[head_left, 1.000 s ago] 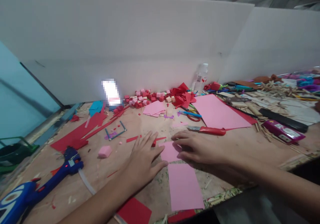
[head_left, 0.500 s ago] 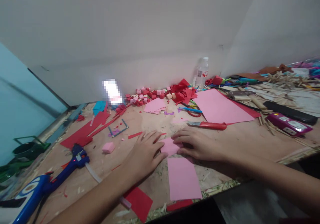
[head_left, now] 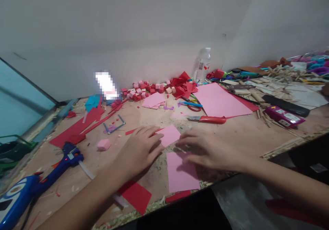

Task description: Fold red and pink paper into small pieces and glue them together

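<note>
My left hand (head_left: 140,149) lies flat on the wooden table (head_left: 244,137), fingers spread, its fingertips on the near edge of a small pink paper piece (head_left: 169,135). My right hand (head_left: 205,149) rests palm down just right of it, fingers stretched toward that piece and partly covering a larger pink paper rectangle (head_left: 180,173) at the table's front edge. Neither hand grips anything.
A red-handled utility knife (head_left: 209,119) lies behind my right hand, with scissors (head_left: 191,105) and a big pink sheet (head_left: 218,101) beyond. A blue glue gun (head_left: 55,170) lies at left, near a pink foam cube (head_left: 103,144). Red scraps, foam cubes, a bottle (head_left: 203,65) and wooden sticks crowd the back.
The small pink piece has slid away from me, now ahead of my left fingertips. My right hand moved back onto the larger pink rectangle. The view shifted downward.
</note>
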Available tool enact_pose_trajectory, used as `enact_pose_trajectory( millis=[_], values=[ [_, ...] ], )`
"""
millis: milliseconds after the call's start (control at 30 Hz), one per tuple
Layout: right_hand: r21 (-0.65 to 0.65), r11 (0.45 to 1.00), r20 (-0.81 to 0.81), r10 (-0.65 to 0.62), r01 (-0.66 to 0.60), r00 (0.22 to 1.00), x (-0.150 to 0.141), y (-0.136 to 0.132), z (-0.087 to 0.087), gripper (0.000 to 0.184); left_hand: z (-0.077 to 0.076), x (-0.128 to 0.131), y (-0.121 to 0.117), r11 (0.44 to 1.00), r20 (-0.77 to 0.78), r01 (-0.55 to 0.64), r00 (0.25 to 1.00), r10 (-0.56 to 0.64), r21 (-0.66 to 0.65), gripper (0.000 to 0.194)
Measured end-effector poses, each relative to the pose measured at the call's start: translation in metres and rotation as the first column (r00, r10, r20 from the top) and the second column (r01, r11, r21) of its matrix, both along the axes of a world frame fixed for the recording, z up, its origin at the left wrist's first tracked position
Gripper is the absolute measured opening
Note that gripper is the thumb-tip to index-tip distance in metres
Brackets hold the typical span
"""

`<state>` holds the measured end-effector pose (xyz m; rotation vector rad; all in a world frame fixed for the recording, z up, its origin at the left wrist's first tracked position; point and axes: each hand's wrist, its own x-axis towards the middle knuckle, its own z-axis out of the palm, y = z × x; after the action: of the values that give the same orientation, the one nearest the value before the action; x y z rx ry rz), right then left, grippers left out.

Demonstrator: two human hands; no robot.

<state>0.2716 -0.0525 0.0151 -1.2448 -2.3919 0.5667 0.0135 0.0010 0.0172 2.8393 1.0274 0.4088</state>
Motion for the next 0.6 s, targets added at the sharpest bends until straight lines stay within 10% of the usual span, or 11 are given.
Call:
enact_pose_trajectory(
  millis=[233,367,467,600],
  values=[
    [-0.029,0.992,0.042,-0.124,0.126,0.991,-0.002,-0.023,-0.022,0.018,0.019,-0.003,-0.012,0.993,0.095,0.104,0.991,-0.098,-0.056,0.030],
    [-0.080,0.978,-0.119,-0.201,0.192,0.972,-0.007,-0.014,-0.028,0.008,0.025,-0.002,-0.019,0.984,0.163,-0.049,0.984,0.077,-0.169,0.032],
    [-0.228,0.949,-0.436,-0.301,0.220,0.848,-0.018,-0.005,-0.021,0.009,0.028,0.003,-0.020,0.898,0.252,-0.165,0.925,0.285,-0.408,0.032],
    [-0.446,0.890,-0.701,-0.411,0.091,0.583,-0.041,0.013,-0.002,0.045,0.035,0.010,-0.009,0.745,0.457,0.011,0.796,0.397,-0.667,0.025]
  ],
)
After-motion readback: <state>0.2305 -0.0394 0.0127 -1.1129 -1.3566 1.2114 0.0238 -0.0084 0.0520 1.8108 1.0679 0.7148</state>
